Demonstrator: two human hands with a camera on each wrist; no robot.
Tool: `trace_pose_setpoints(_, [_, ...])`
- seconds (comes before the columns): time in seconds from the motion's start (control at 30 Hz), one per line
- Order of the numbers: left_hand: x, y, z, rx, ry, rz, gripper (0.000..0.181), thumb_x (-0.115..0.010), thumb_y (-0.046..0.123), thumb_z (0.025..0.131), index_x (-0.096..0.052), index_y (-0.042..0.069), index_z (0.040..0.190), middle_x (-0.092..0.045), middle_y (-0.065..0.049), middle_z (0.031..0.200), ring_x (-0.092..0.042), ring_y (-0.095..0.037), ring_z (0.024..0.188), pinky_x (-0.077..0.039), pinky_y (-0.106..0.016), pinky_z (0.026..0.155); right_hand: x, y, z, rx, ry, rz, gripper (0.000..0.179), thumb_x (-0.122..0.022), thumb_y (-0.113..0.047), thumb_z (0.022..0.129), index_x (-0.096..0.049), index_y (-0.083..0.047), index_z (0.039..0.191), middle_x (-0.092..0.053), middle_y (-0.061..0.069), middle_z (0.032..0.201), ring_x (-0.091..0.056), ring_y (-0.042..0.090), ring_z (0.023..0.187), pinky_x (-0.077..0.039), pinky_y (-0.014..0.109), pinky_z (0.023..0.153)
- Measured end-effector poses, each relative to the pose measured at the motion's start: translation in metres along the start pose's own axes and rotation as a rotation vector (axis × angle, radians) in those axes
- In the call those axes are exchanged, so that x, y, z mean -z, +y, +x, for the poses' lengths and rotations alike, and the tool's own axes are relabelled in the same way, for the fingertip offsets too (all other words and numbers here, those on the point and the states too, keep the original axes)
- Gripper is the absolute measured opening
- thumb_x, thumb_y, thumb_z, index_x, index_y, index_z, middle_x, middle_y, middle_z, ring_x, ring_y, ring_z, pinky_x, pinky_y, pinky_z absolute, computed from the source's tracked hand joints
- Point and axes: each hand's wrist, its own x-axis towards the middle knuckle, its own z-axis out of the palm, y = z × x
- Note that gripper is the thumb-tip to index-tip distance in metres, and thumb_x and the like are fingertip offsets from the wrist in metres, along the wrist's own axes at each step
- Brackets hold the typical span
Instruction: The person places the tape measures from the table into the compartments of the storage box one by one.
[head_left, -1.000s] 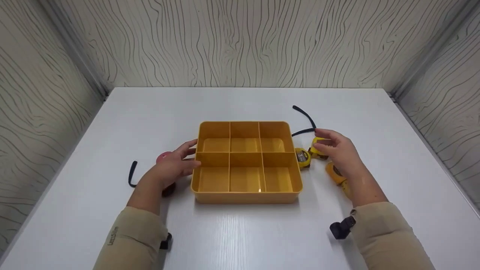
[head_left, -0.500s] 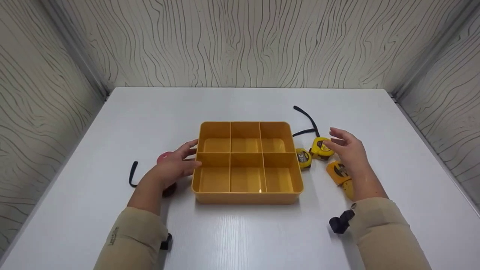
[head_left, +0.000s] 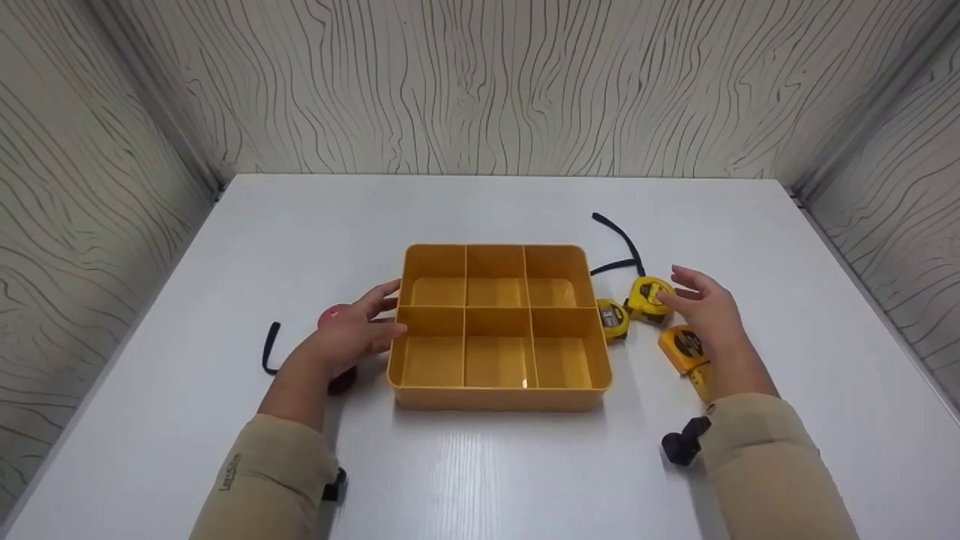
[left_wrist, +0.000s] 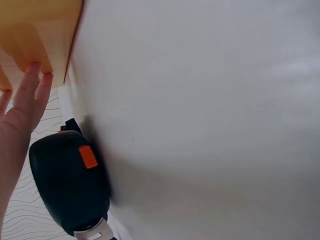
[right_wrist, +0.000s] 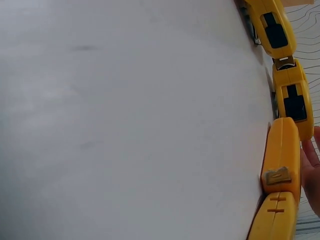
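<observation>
An orange-yellow box (head_left: 498, 401) with several compartments stands on the table. My left hand (head_left: 349, 337) is at its left wall, with extended fingers touching the side in the left wrist view and the thumb at the rim. Right of the box, my right hand (head_left: 709, 319) has loosely bent fingers. Its thumb overlaps the edge of a yellow tape measure (head_left: 646, 301); contact cannot be told. Another yellow tape measure (head_left: 613, 321) lies against the box. An orange tape measure (head_left: 681, 349) and a yellow one (head_left: 700, 381), partly hidden by the wrist, lie nearer.
Under my left hand lie a pink round thing (head_left: 330, 313) and a dark one (head_left: 343, 382), both partly hidden. The left wrist view shows a black tape measure (left_wrist: 70, 180) with an orange button. Dark straps (head_left: 270, 349) lie on both sides. Patterned walls enclose the table.
My right hand has moved right, away from the yellow tape measure, which now shows more fully. The left hand stays at the box. The whole head view has shifted slightly.
</observation>
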Motion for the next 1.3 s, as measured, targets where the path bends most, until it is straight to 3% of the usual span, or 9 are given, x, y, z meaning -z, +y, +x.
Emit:
trace_pose_setpoints(0.37, [-0.001, 0.000, 0.000, -0.001, -0.002, 0.014, 0.075, -0.074, 0.035, 0.074, -0.032, 0.051, 0.134, -0.034, 0.011, 0.140, -0.038, -0.015, 0.126, -0.041, -0.039, 0.097, 0.003, 0.006, 0.004, -0.047, -0.084, -0.043, 0.081, -0.067, -0.045, 0.079, -0.023, -0.025, 0.145, -0.020, 0.005, 0.151, -0.025, 0.031, 0.134, -0.025, 0.050, 0.106])
trace_pose_setpoints(0.57, [0.000, 0.000, 0.001, 0.005, 0.000, 0.006, 0.074, -0.074, 0.032, 0.075, -0.032, 0.051, 0.134, -0.034, 0.010, 0.141, -0.038, -0.015, 0.125, -0.041, -0.039, 0.097, 0.002, 0.007, 0.007, -0.069, -0.131, -0.105, 0.088, -0.069, -0.045, 0.076, -0.019, -0.025, 0.146, -0.026, 0.011, 0.147, -0.029, 0.033, 0.129, -0.028, 0.050, 0.105])
trace_pose_setpoints(0.77, [0.001, -0.001, 0.001, -0.016, -0.022, -0.015, 0.075, -0.073, 0.029, 0.077, -0.031, 0.047, 0.136, -0.033, 0.008, 0.142, -0.039, -0.015, 0.125, -0.043, -0.036, 0.095, 0.002, 0.010, 0.010, -0.077, -0.164, -0.073, 0.092, -0.074, -0.037, 0.074, -0.018, -0.026, 0.147, -0.032, 0.014, 0.142, -0.033, 0.032, 0.126, -0.030, 0.049, 0.104])
trace_pose_setpoints(1.03, [0.001, -0.002, 0.002, -0.007, -0.013, -0.015, 0.078, -0.075, 0.033, 0.073, -0.031, 0.047, 0.136, -0.033, 0.008, 0.142, -0.039, -0.016, 0.125, -0.044, -0.036, 0.095, 0.004, 0.015, 0.013, -0.061, -0.177, -0.044, 0.096, -0.077, -0.038, 0.069, -0.021, -0.023, 0.145, -0.033, 0.011, 0.143, -0.034, 0.030, 0.126, -0.028, 0.049, 0.105])
trace_pose_setpoints(1.3, [0.001, 0.000, 0.000, -0.003, -0.004, 0.000, 0.078, -0.075, 0.035, 0.072, -0.032, 0.048, 0.135, -0.034, 0.009, 0.141, -0.039, -0.015, 0.125, -0.044, -0.036, 0.094, 0.003, 0.018, 0.015, -0.022, -0.144, -0.100, 0.094, -0.075, -0.045, 0.069, -0.026, -0.016, 0.143, -0.036, 0.013, 0.140, -0.037, 0.031, 0.124, -0.031, 0.047, 0.104])
